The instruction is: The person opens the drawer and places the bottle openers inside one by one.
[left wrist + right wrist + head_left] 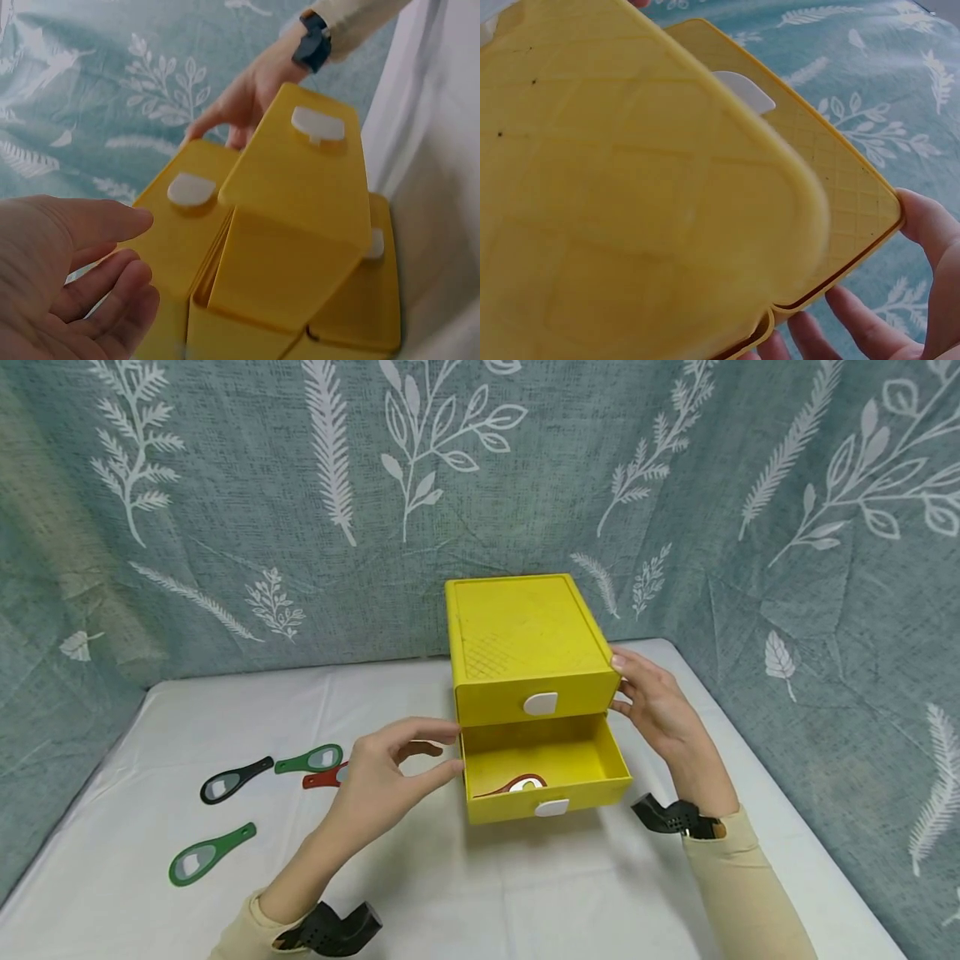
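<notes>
A yellow drawer cabinet (525, 627) stands at the centre of the table, its middle drawer (617, 768) pulled out. Inside that drawer lies a red bottle opener (528, 782). My left hand (390, 768) is at the cabinet's left side, thumb and fingers spread apart, fingertips right at the edge in the head view. On the other side, my right hand (660, 706) rests against the cabinet, thumb at the upper front corner and fingers along the side wall, as the right wrist view shows. White tabs mark the drawer fronts, including the lower drawer (382, 300).
Left on the white tablecloth (225, 718) lie a black bottle opener (234, 779), a green one (309, 759), another green one (210, 855) nearer the front, and a red one (321, 779) partly behind my left hand. A patterned curtain (360, 602) hangs behind.
</notes>
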The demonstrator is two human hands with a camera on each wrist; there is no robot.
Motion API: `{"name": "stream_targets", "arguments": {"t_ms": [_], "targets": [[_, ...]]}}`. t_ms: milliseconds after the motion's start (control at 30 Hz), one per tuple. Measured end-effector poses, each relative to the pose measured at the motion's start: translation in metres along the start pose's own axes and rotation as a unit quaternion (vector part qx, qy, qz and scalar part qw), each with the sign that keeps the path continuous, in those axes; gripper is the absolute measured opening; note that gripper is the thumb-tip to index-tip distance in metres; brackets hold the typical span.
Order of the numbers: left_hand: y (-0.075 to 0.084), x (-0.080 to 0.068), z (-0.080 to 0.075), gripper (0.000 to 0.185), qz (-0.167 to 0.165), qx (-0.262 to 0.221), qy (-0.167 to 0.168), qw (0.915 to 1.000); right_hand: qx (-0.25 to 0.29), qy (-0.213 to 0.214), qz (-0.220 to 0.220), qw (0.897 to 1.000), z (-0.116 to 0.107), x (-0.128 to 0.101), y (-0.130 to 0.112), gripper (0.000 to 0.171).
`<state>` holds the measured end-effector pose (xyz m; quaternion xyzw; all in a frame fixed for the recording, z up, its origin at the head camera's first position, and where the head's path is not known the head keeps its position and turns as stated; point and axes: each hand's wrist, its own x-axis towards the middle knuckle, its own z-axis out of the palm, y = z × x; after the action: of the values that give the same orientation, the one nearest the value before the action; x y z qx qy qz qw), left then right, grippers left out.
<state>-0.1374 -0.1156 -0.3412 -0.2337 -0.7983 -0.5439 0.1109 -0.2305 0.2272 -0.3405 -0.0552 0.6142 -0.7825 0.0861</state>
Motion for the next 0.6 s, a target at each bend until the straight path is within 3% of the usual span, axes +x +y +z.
{"name": "stream_targets", "arguments": {"t_ms": [200, 333, 500, 600], "targets": [[-0.011, -0.014, -0.024, 0.031, -0.029, 0.031, 0.021, 0.9989, -0.003, 0.001, -0.003, 1.000, -0.001, 0.000, 0.001, 0.043], [-0.027, -0.025, -0.041, 0.030, -0.059, 0.042, 0.042, 0.9965, -0.006, 0.001, -0.004, 1.000, -0.002, -0.001, 0.001, 0.042], [-0.055, -0.044, -0.063, 0.030, -0.143, 0.056, 0.046, 0.9870, -0.005, 0.004, 0.000, 1.000, -0.001, -0.001, 0.000, 0.042], [-0.072, -0.057, -0.080, 0.034, -0.185, 0.035, 0.053, 0.9807, -0.004, 0.002, 0.004, 1.000, 0.000, 0.000, 0.001, 0.044]]}}
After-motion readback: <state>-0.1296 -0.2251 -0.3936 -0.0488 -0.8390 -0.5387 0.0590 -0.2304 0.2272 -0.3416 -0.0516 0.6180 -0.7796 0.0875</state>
